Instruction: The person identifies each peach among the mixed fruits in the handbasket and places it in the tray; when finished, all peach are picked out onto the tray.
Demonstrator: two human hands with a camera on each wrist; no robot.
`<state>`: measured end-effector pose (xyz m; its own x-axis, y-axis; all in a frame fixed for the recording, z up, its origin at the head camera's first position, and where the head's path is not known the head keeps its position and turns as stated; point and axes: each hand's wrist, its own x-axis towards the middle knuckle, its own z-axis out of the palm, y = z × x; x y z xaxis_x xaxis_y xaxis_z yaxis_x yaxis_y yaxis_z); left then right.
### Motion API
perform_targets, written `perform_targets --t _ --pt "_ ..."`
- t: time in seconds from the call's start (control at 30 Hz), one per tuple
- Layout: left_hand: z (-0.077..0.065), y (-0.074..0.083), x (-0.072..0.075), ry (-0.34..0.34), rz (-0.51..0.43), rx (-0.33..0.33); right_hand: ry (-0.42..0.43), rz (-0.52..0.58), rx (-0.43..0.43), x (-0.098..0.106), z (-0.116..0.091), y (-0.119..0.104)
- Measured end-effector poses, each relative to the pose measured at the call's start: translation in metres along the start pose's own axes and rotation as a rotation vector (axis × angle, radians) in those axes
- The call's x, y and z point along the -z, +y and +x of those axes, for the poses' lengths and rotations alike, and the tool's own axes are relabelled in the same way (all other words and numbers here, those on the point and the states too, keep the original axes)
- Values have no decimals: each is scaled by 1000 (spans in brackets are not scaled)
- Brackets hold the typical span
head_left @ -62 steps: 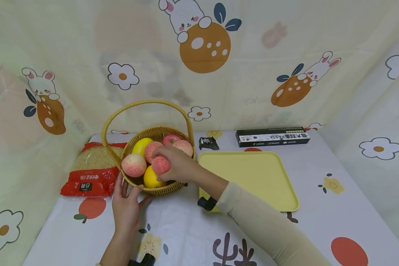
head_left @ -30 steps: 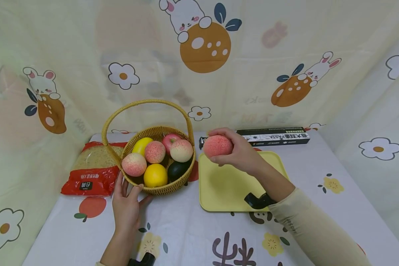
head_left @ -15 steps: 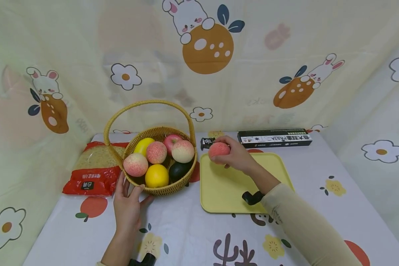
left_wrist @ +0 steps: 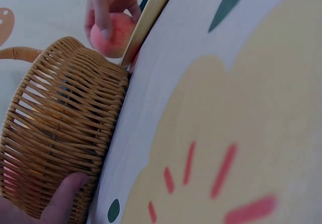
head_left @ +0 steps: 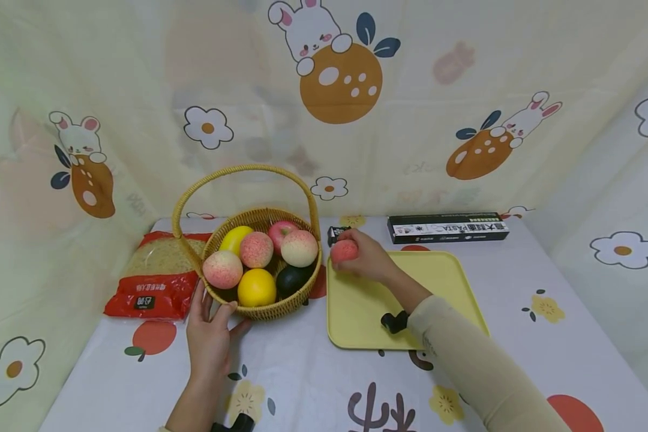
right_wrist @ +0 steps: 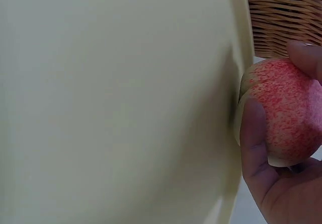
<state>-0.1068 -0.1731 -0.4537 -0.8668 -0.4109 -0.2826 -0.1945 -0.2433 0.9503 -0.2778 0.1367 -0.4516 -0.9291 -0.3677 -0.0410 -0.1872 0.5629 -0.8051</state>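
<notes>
My right hand (head_left: pixel 363 258) grips a pinkish-red peach (head_left: pixel 344 251) at the back left corner of the yellow tray (head_left: pixel 405 306). In the right wrist view the thumb and fingers are around the peach (right_wrist: pixel 282 108), low by the tray's rim. My left hand (head_left: pixel 209 336) rests against the front left of the wicker basket (head_left: pixel 272 311), fingers extended along its side and thumb touching the weave (left_wrist: pixel 60 118). Inside the basket lie pale pink peaches (head_left: pixel 223 269), a redder peach (head_left: pixel 256 249), a red apple (head_left: pixel 282 231), yellow fruits (head_left: pixel 257 287) and a dark green fruit (head_left: pixel 293 279).
Left of the basket lies a red bag (head_left: pixel 151 294) of pale grainy food. A black pasta box (head_left: pixel 448 228) stands behind the tray, with a small black packet (head_left: pixel 337 234) close to the peach. The basket's tall handle (head_left: pixel 245 170) arches over the fruit.
My right hand has taken the peach out of the basket, moved it right over the tray, then lowered it to the tray's back left corner. The left hand has stayed at the basket.
</notes>
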Motion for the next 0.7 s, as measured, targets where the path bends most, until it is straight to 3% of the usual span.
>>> perform_targets --t 0.1,0.33,0.7 --pt "-1 0 0 1 0 -2 -4 -23 16 -3 -1 3" --pt "0 -1 -1 21 15 -14 -60 -73 147 -9 -2 6" --pt "2 -3 -1 13 13 -12 -94 -39 123 -6 -9 5"
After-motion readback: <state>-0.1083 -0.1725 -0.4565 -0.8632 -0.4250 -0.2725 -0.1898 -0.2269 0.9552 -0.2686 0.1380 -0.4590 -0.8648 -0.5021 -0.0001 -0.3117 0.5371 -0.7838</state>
